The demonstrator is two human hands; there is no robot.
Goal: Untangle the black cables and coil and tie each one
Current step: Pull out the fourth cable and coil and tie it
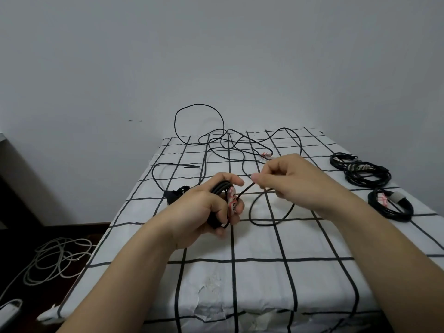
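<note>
My left hand (206, 210) grips a small coil of black cable (219, 188) with a white and red label (231, 200) wrapped round it. From the coil a loose strand of the same cable (245, 189) runs up to my right hand (288, 181), which pinches it between thumb and fingers. The slack drops into a loop (271, 221) on the cloth below my right hand. A tangle of loose black cables (223, 145) lies at the far end of the table, one loop standing up against the wall.
The table wears a white cloth with a black grid (240, 272). Three coiled black cables lie at the right edge: two far ones (365, 174) and a nearer one (391, 207). A black plug (171, 195) sits left of my left hand. Grey cable (52, 260) lies on the floor at left.
</note>
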